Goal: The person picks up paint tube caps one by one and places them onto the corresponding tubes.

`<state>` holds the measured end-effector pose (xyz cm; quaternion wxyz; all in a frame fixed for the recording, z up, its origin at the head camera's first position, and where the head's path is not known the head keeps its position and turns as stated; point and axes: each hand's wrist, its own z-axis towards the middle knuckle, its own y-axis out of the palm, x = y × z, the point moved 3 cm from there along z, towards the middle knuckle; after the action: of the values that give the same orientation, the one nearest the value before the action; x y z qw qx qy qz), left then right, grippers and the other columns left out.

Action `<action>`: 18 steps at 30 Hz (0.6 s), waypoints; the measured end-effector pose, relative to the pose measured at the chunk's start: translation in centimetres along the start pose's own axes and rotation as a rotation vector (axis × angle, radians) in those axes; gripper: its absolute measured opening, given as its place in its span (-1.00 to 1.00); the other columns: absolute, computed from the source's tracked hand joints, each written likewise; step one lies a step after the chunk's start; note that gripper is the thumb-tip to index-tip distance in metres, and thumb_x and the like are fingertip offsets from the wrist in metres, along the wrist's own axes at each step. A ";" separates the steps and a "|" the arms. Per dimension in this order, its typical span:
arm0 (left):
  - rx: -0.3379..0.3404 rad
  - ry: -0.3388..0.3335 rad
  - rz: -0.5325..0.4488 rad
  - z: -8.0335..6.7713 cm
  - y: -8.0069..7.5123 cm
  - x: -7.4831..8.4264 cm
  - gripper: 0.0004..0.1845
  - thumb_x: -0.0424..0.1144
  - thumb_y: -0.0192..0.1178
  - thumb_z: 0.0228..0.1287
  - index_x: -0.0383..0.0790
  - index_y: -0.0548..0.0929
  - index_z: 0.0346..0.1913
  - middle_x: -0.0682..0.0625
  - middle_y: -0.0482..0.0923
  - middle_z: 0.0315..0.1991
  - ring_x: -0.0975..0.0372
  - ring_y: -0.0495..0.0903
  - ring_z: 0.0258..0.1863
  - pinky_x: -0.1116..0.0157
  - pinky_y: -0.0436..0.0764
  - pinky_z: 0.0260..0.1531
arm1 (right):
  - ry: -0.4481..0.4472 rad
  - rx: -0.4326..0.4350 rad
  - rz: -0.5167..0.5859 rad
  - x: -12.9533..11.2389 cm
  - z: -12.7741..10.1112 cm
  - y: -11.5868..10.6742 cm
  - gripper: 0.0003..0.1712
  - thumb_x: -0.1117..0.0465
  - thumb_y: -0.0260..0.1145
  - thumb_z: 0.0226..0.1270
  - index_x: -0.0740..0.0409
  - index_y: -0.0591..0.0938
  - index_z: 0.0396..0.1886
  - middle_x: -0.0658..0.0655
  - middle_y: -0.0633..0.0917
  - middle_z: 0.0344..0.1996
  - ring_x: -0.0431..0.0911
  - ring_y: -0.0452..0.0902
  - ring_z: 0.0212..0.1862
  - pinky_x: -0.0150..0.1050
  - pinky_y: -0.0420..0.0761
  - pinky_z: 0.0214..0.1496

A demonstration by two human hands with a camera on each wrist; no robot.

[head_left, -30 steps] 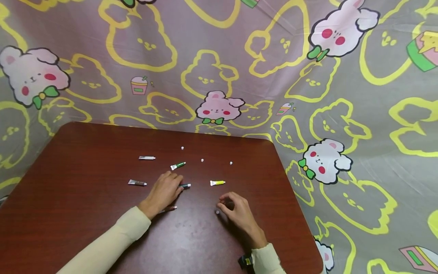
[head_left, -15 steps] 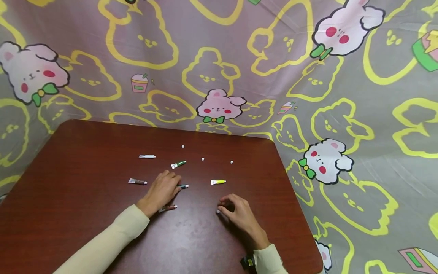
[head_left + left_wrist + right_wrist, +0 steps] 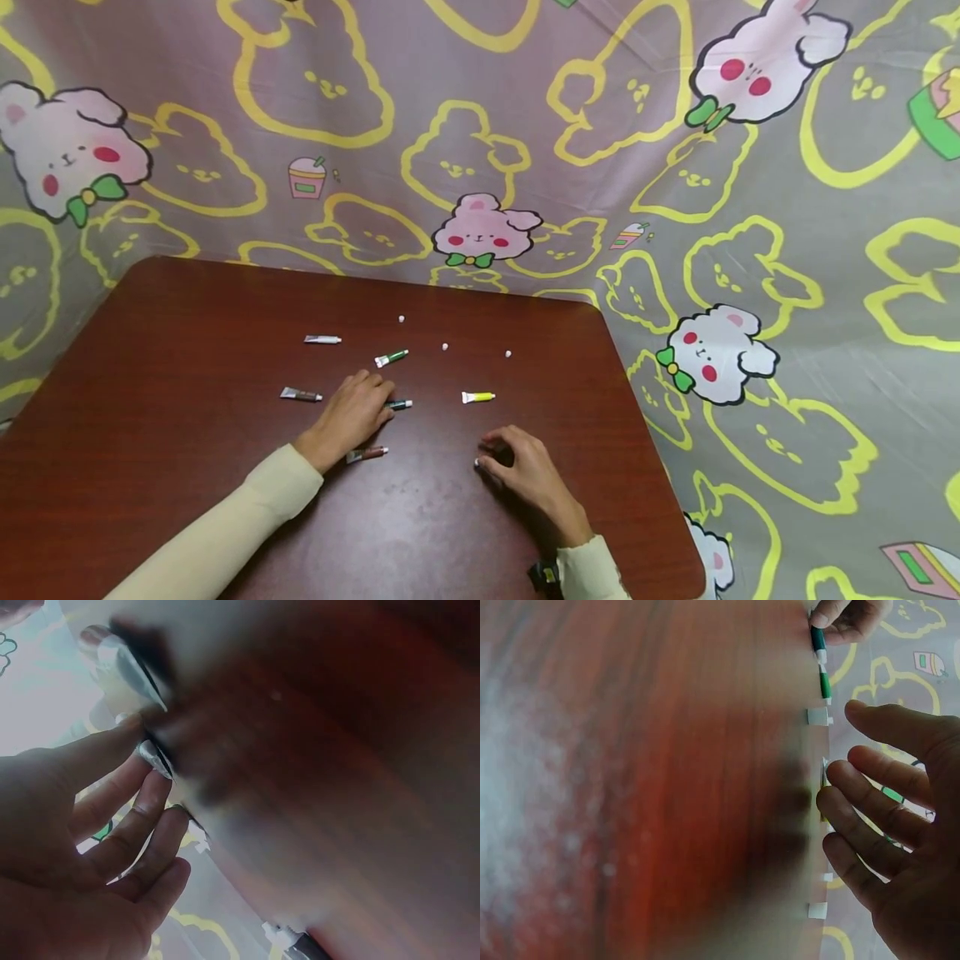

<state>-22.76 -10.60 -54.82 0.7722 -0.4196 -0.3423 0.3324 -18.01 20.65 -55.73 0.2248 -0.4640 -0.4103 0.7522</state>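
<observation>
Dark teal tube (image 3: 399,405), left of centre, is pinched by the left hand (image 3: 348,418) — five other tubes (image 3: 478,397) lie untouched. The right hand (image 3: 529,468), loosely curved, holds nothing beside a small white piece (image 3: 476,462).

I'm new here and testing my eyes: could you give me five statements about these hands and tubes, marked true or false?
The left hand holds a dark teal tube. True.
The green tube lies farther back on the table than the yellow tube. True.
The yellow tube is in the right hand. False: it lies on the table.
Both sleeves are black. False: they are cream.
A small white piece shows by the right hand's thumb. True.
</observation>
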 end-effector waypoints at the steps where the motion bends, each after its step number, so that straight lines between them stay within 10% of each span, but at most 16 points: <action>1: -0.003 -0.004 -0.001 0.0 -0.1 0.1 -0.70 -0.28 0.63 0.13 -0.19 0.64 -0.27 -0.07 0.66 -0.33 0.04 0.54 -0.27 0.04 0.59 -0.18 | 0.001 -0.004 -0.002 0.0 0.0 0.0 -0.65 0.16 0.67 0.27 0.09 0.79 0.01 -0.01 0.82 -0.12 -0.12 0.78 -0.09 -0.13 0.75 0.07; 18: -0.020 -0.017 -0.013 -1.2 -1.6 0.2 -0.75 -0.27 0.60 0.16 -0.18 0.70 -0.21 -0.04 0.69 -0.31 0.07 0.56 -0.27 0.05 0.60 -0.19 | -0.019 -0.069 -0.113 -0.4 0.1 0.3 -0.61 0.06 0.69 0.23 0.04 0.81 0.01 -0.05 0.78 -0.18 -0.13 0.67 -0.09 -0.07 0.62 0.05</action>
<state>-21.31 -11.64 -53.85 0.7672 -0.4223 -0.3548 0.3274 -17.89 20.17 -55.75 0.2469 -0.4403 -0.4638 0.7281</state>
